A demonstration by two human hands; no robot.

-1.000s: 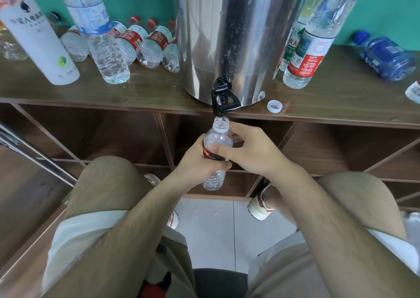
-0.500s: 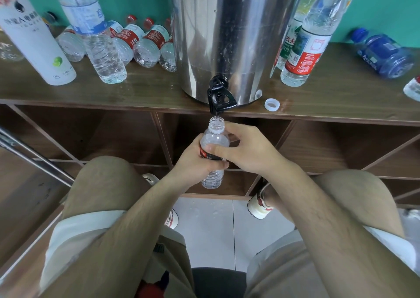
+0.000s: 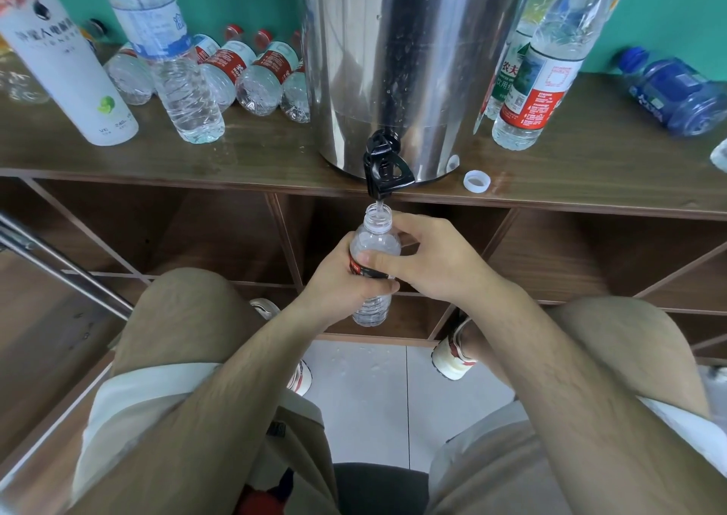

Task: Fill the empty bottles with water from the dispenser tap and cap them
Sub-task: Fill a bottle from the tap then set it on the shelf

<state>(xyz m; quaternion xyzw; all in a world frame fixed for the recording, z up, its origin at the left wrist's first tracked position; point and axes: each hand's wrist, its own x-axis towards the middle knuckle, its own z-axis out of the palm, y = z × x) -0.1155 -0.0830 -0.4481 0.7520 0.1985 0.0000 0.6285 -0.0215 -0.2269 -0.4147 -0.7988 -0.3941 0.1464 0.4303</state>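
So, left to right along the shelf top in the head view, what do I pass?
White lime-label bottle, upright blue-label bottle, red-capped lying bottles, steel dispenser, loose white cap, upright red-label bottle, lying blue bottle.

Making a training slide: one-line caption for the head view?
Left hand and right hand hold a small bottle under the black tap, water streaming in.

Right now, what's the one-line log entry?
filling | bottle under tap | left hand, right hand grip it | cap on shelf

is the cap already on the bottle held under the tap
No, the bottle has its mouth open under the tap, and a loose white cap lies on the shelf beside the dispenser.
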